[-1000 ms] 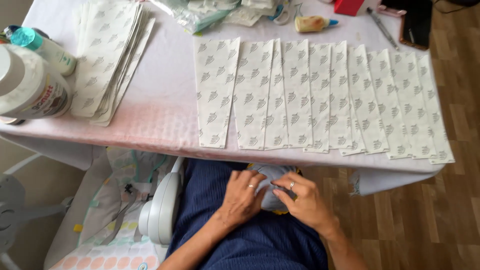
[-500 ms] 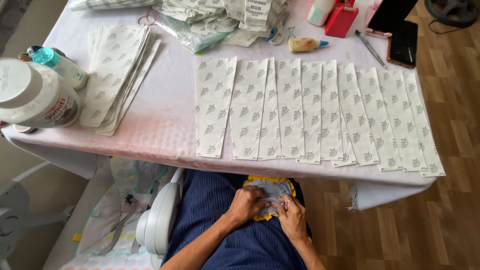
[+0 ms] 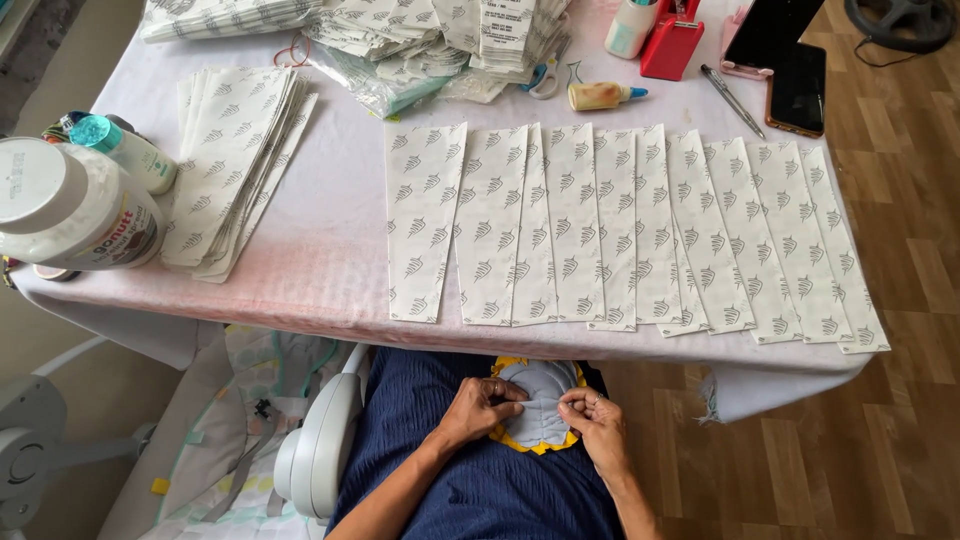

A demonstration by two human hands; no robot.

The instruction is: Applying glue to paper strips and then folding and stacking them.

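Grey padded cloth piece with yellow edging (image 3: 540, 405) sits in the lap, just below the tabletop (image 3: 330, 270) edge, on dark blue fabric. I read both hands on it: left hand (image 3: 478, 408) pinching its left edge, fingers curled; right hand (image 3: 592, 420) pinching its right edge, fingertips bunched together.

Change noted: a second ago the hands were crowded together over a small dark bundle, little of it showing. Now they sit apart at either side and the grey face with its yellow rim lies open between them. My judgement: the piece has been spread or smoothed out, so the handling is under way in the lap, not on the table.

Above, untouched: row of white printed paper strips (image 3: 620, 230) laid side by side, a loose stack of the same (image 3: 235, 165) to the left, a large white jar (image 3: 70, 215), glue bottle (image 3: 605, 95), pen (image 3: 732, 100), phone (image 3: 797, 90).
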